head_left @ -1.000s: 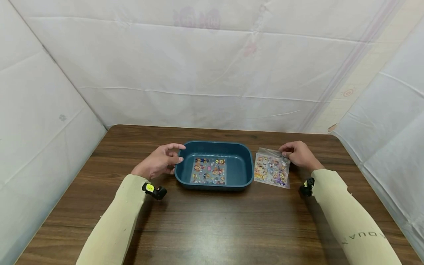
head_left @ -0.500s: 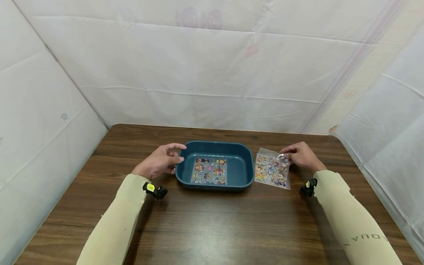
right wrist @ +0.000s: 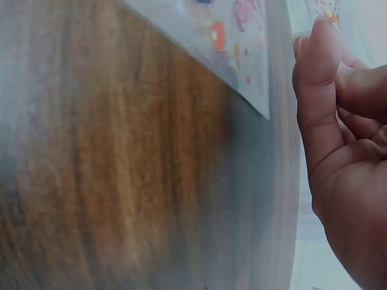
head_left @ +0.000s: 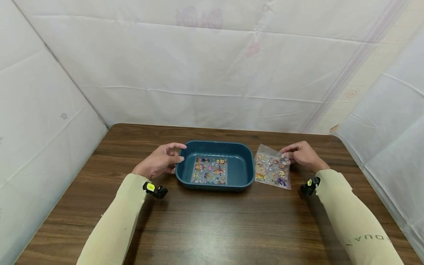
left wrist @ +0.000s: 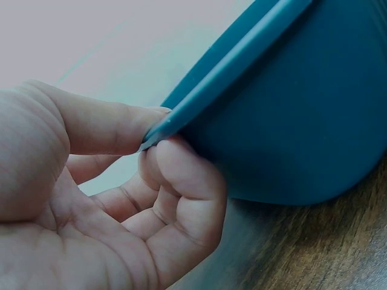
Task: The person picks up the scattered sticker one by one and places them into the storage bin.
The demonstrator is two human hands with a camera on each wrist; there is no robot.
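Note:
A dark blue tray [head_left: 215, 144] stands mid-table with one cartoon sticker sheet [head_left: 209, 170] flat on its floor. My left hand [head_left: 161, 161] grips the tray's left rim. The left wrist view shows the thumb on top of the rim [left wrist: 242, 60] and curled fingers [left wrist: 181, 175] under it. Right of the tray lies a clear packet of stickers [head_left: 272, 168]. My right hand [head_left: 299, 154] pinches its far right corner, and that edge is raised a little off the wood. In the right wrist view the packet's corner [right wrist: 227, 36] lies left of my curled fingers [right wrist: 320, 90].
The brown wooden table [head_left: 212, 228] is bare in front of the tray. White sheeting [head_left: 212, 73] closes in the back and both sides. Small black wrist cameras [head_left: 155, 190] sit on both cream sleeves.
My right hand has taken the packet's far corner between its fingers and lifted that edge slightly. The left hand and tray have stayed put.

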